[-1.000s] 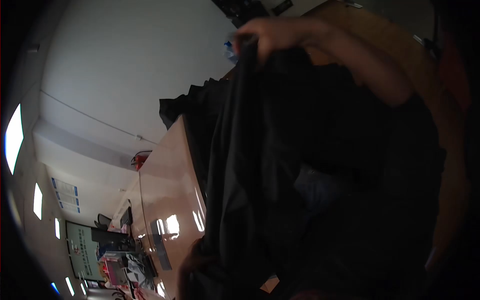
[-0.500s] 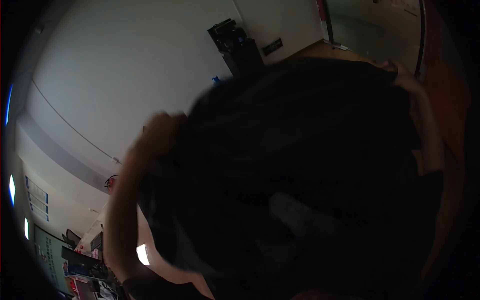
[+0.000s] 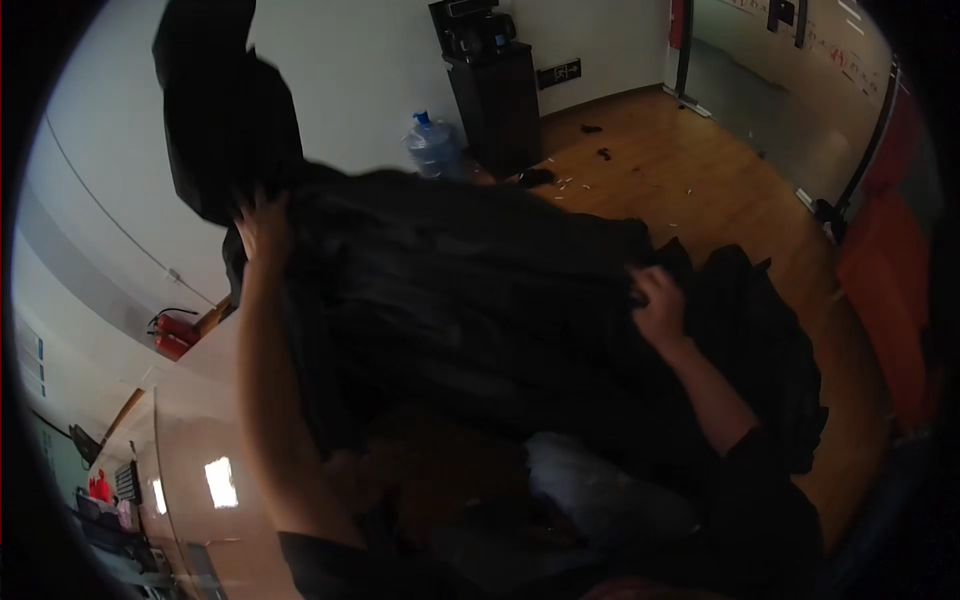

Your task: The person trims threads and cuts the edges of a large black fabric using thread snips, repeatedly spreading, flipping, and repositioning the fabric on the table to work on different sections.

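A large, thin, black sheet-like thing (image 3: 450,270), perhaps a bin bag, spreads across the middle of the view, creased and slightly shiny. One part of it billows up at the upper left, and crumpled folds hang at the right. My left hand (image 3: 262,230) lies against it on the left with fingers stretched and apart. On the right, the fingers of my right hand (image 3: 658,305) are curled on its upper edge. Below the black material, near my body, shows a greyish-white thing (image 3: 600,490), too dim to name.
Small dark scraps and white bits lie on the wooden floor (image 3: 640,170). A blue water bottle (image 3: 433,148) stands beside a black cabinet (image 3: 497,110). Red fire extinguishers (image 3: 175,332) are at the left, above a shiny pale surface (image 3: 195,420). A glass door (image 3: 780,90) is at the back right.
The black material has dropped and spread out, with one part flung up at the left. My right hand has come down and inward; the fingers of my left hand have straightened. The floor now shows.
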`<state>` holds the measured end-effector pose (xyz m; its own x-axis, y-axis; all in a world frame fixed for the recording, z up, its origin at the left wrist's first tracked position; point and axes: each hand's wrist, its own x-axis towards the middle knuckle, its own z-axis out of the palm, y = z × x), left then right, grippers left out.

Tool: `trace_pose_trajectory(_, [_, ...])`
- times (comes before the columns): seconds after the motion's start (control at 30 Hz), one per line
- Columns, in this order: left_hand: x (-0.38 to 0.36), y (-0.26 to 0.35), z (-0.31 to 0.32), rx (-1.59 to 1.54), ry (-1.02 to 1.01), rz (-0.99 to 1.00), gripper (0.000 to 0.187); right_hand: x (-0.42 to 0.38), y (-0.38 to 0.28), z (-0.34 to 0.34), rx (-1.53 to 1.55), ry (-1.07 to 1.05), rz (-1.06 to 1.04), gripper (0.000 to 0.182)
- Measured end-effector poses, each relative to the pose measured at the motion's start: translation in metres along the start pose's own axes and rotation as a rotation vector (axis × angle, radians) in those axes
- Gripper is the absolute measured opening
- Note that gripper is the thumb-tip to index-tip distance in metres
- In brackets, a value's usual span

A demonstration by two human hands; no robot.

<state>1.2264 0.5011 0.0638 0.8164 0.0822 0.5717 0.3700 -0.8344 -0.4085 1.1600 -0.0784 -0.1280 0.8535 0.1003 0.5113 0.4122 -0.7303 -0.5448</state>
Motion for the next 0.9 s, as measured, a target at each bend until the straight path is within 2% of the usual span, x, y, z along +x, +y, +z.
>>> trace_pose_trajectory(0.07, [-0.049,0.03,0.075,-0.178,-0.539,-0.214,0.054,-0.035,0.019,0.059,-0.004,-0.254,0.076,0.056])
trace_pose_trajectory(0.13, [-0.081,0.039,0.239,-0.471,-0.763,-0.336,0.058,-0.058,0.041,0.098,-0.111,-0.498,0.12,0.064])
trace_pose_trajectory(0.17, [-0.089,0.053,0.26,-0.498,-0.787,-0.337,0.058,-0.07,0.05,0.113,-0.183,-0.603,0.138,0.07])
trace_pose_trajectory(0.2, [-0.096,0.063,0.285,-0.5,-0.799,-0.341,0.056,-0.083,0.065,0.133,-0.208,-0.625,0.145,0.07])
trace_pose_trajectory(0.27, [-0.109,0.07,0.325,-0.476,-0.804,-0.359,0.051,-0.104,0.087,0.152,0.085,-0.611,0.257,0.077])
trace_pose_trajectory(0.3, [-0.115,0.068,0.348,-0.467,-0.802,-0.368,0.049,-0.102,0.084,0.164,0.066,-0.63,0.26,0.077])
trace_pose_trajectory(0.37, [-0.133,0.067,0.385,-0.434,-0.797,-0.375,0.045,-0.111,0.089,0.186,0.265,-0.635,0.375,0.076])
trace_pose_trajectory(0.5, [-0.166,0.05,0.462,-0.377,-0.778,-0.377,0.038,-0.129,0.079,0.22,0.325,-0.614,0.392,0.074])
trace_pose_trajectory(0.7, [-0.197,0.038,0.52,-0.299,-0.721,-0.322,0.033,-0.122,0.089,0.256,0.366,-0.609,0.356,0.075])
trace_pose_trajectory(0.8, [-0.209,0.031,0.524,-0.238,-0.665,-0.207,0.033,-0.113,0.086,0.255,0.333,-0.668,0.418,0.08])
trace_pose_trajectory(0.9, [-0.228,0.023,0.536,-0.141,-0.514,0.032,0.035,-0.102,0.075,0.234,0.178,-0.839,0.375,0.087])
